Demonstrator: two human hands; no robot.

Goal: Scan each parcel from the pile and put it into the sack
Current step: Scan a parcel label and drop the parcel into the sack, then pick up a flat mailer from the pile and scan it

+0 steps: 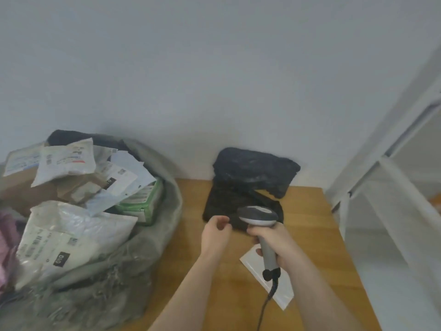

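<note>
Low in the middle, the left hand [216, 231] pinches the lower black parcel [229, 206]; the right hand [274, 244] grips the scanner [259, 217]; the slippery bag might slide out, or no label may show to scan

Plain pale wall [214, 68] behind wooden table [310, 235]; white frame [381, 151] at right; soft even light.

Two forearms come in from bottom edge, both bare up to the frame edge, no sleeve in sight. Left hand [216, 232] & right hand [276, 244]: no glove, no ring, no watch or strap on either wrist. Nails short, picture a bit blurred, so no finer detail.
</note>
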